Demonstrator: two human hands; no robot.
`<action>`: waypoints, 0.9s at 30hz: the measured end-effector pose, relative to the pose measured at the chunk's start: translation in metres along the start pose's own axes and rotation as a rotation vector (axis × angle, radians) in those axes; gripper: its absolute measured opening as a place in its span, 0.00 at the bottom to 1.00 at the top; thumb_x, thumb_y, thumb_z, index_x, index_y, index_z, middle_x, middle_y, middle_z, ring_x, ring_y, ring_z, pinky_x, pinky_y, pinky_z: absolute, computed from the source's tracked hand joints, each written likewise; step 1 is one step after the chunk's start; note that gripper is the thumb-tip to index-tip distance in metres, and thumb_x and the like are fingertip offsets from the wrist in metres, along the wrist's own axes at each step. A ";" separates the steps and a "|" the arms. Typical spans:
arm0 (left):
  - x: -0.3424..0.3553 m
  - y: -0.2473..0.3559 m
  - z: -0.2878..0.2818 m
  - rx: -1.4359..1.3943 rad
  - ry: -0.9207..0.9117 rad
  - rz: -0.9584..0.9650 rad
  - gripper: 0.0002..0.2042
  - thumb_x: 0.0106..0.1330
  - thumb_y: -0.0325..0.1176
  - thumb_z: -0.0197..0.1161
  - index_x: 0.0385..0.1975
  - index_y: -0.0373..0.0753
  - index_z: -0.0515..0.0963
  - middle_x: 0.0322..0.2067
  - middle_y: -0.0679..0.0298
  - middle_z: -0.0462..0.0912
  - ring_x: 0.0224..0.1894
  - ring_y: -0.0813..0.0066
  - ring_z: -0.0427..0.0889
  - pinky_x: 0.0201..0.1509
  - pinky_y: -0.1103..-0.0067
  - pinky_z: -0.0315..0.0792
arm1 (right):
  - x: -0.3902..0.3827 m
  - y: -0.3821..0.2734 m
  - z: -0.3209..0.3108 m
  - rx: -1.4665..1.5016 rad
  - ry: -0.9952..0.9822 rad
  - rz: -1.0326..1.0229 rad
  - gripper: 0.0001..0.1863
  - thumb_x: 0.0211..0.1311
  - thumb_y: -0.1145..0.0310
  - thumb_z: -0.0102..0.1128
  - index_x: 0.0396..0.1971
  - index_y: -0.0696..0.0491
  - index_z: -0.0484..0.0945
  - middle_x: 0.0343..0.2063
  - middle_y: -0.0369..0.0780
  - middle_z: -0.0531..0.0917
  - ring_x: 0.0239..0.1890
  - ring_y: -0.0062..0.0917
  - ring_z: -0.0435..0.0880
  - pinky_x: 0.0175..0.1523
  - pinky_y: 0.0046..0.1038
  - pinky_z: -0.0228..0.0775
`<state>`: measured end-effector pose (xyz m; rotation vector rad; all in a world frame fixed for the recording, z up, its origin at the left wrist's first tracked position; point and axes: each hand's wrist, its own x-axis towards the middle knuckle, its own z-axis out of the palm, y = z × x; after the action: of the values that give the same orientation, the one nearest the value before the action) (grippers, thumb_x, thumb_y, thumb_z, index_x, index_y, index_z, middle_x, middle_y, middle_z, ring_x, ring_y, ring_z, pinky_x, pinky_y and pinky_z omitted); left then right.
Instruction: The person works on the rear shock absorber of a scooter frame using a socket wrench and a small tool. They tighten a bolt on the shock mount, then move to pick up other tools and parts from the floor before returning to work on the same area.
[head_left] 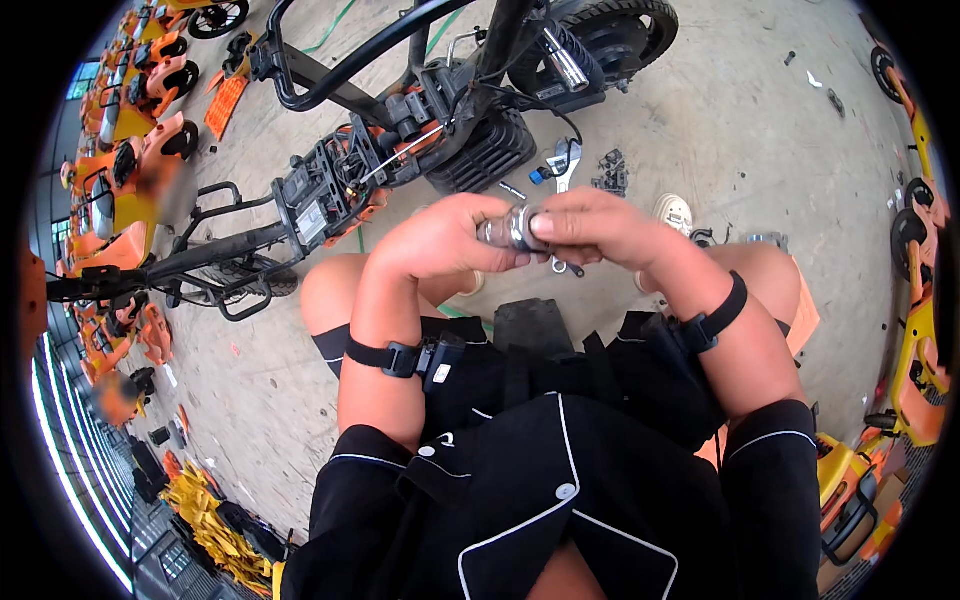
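My left hand and my right hand are both closed around a short silver cylindrical metal part, held above my lap with my right thumb pressed on its ringed end. Behind it on the floor lies an adjustable wrench, with a second spanner end showing just below my fingers. A small blue-capped piece, a short rod and a pile of dark small parts lie nearby.
A stripped black scooter frame with a rear wheel stands in front of me. Rows of orange and yellow scooters line the left, more the right. A yellow pile sits at lower left on the concrete floor.
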<state>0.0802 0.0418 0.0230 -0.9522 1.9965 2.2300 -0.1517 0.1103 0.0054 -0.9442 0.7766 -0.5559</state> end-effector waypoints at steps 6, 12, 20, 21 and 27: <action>0.029 0.022 -0.011 0.263 -0.015 -0.036 0.12 0.59 0.35 0.73 0.37 0.34 0.82 0.28 0.67 0.82 0.33 0.80 0.75 0.40 0.78 0.72 | -0.015 -0.016 -0.028 0.161 0.062 -0.154 0.25 0.68 0.49 0.57 0.29 0.60 0.80 0.18 0.37 0.78 0.15 0.13 0.64 0.19 0.18 0.51; 0.092 -0.058 -0.044 0.691 -0.217 -0.560 0.23 0.58 0.51 0.70 0.40 0.35 0.80 0.28 0.61 0.82 0.28 0.74 0.80 0.34 0.76 0.76 | -0.065 -0.044 -0.066 0.300 0.049 -0.530 0.25 0.72 0.51 0.50 0.39 0.62 0.79 0.30 0.42 0.84 0.18 0.13 0.64 0.23 0.17 0.56; 0.203 -0.254 0.042 0.384 0.257 -0.473 0.26 0.63 0.53 0.61 0.50 0.34 0.79 0.35 0.55 0.86 0.35 0.64 0.85 0.40 0.68 0.79 | -0.060 -0.063 -0.043 -0.111 0.239 -0.078 0.25 0.67 0.44 0.59 0.38 0.53 0.84 0.22 0.28 0.75 0.26 0.12 0.68 0.31 0.17 0.59; 0.205 -0.327 0.042 0.502 0.431 -0.281 0.27 0.64 0.53 0.60 0.51 0.34 0.79 0.39 0.53 0.86 0.38 0.62 0.85 0.43 0.67 0.78 | -0.052 -0.064 -0.039 -0.108 0.224 -0.078 0.25 0.67 0.43 0.59 0.37 0.54 0.84 0.22 0.28 0.75 0.26 0.12 0.68 0.30 0.17 0.59; 0.208 -0.332 0.049 0.587 0.440 -0.668 0.26 0.64 0.50 0.59 0.48 0.31 0.80 0.50 0.41 0.81 0.54 0.46 0.80 0.58 0.62 0.73 | -0.049 -0.057 -0.051 0.155 0.518 0.006 0.30 0.67 0.39 0.57 0.33 0.57 0.81 0.20 0.29 0.73 0.23 0.12 0.66 0.28 0.17 0.58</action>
<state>0.0169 0.0698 -0.3660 -1.7534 1.8713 1.0779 -0.2268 0.0921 0.0533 -0.6575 1.1788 -0.8588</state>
